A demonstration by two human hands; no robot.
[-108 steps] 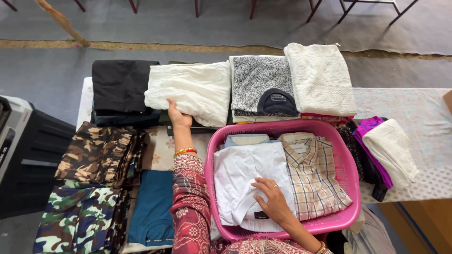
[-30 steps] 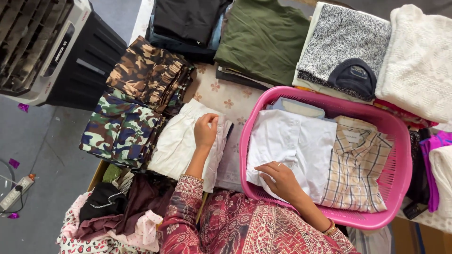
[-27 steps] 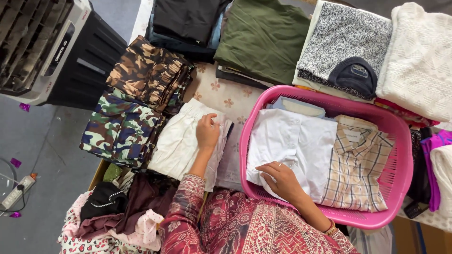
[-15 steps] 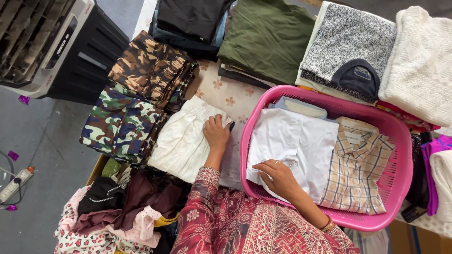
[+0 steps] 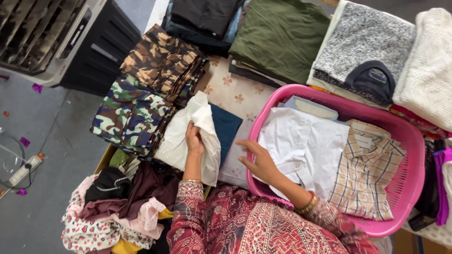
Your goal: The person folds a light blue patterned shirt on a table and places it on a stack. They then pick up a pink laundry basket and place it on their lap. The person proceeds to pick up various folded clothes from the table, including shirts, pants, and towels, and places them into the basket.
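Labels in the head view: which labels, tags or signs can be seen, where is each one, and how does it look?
Patch on dark cap, upper right on grey knit: small, oval, pale and blue.
Neck label in checked shirt, inside pink basket: small pale rectangle.
No packages, signs or screens show.

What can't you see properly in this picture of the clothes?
Head view:
- Left hand: fingers tucked into the cream garment, so its grip is unclear.
- Blue cloth: mostly covered by the cream garment.
- Light blue shirt in the pink basket: hidden under the white shirt.
- Clothes pile: cut off by the bottom edge.
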